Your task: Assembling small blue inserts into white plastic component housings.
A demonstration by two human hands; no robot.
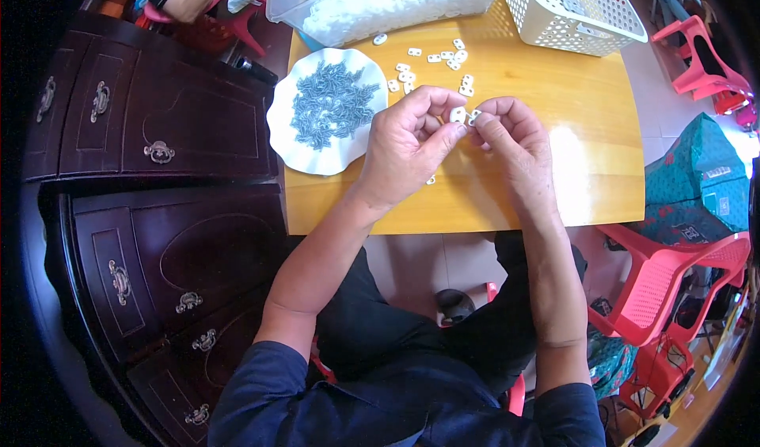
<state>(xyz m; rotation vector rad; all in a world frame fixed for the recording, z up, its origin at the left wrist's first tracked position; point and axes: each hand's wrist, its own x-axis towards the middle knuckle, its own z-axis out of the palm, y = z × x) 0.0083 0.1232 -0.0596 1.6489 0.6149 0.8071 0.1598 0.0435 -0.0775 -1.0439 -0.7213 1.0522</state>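
My left hand pinches a small white plastic piece between thumb and forefinger above the table. Close beside it, my right hand holds a second small white piece with dark holes in its fingertips; whether the two pieces touch, I cannot tell. Several similar white two-holed pieces lie scattered on the table beyond my hands. Left of my left hand stands a white wavy-rimmed plate heaped with slim grey metal parts, too small to name exactly.
A clear plastic bin full of white pieces stands at the table's far edge, beside a cream perforated basket. Dark wooden cabinets flank the left. Red plastic chairs and a teal bag are at right. Another person's arm shows at upper left.
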